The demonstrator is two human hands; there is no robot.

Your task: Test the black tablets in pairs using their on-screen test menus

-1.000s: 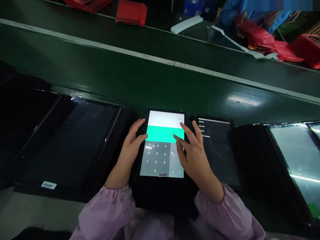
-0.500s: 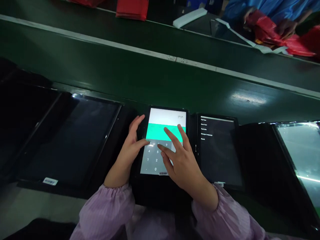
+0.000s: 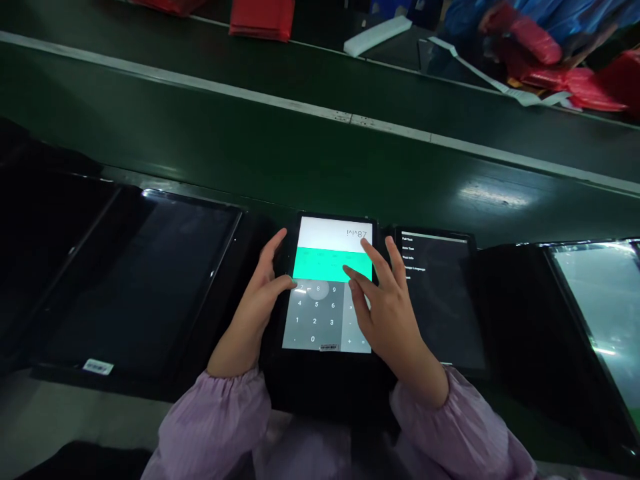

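A tablet point(image 3: 310, 320) lies in front of me with a calculator keypad lit up. Its screen is white at the top, green in the middle and grey over the keys. Along its left edge is my left hand point(image 3: 263, 287), open, the thumb tip by the 7 key and the index finger stretched forward beside the edge. Over the right half of the screen hovers my right hand point(image 3: 387, 300), open with fingers spread and nothing held. A barcode label point(image 3: 329, 347) sticks to the tablet's lower edge. The right hand's fingers partly cover the green band and some keys.
To the right lie a second tablet point(image 3: 443, 313) showing a text menu and a bright-screened one point(image 3: 600, 293). A dark tablet point(image 3: 135, 280) is on the left. Beyond the green bench point(image 3: 320, 167), a co-worker's blurred hands handle red packaging point(image 3: 590, 87); red pouches point(image 3: 261, 19) lie nearby.
My right hand has moved right and lifted off the number keys, uncovering them. The text at the top of the screen has grown longer. My left hand has barely moved.
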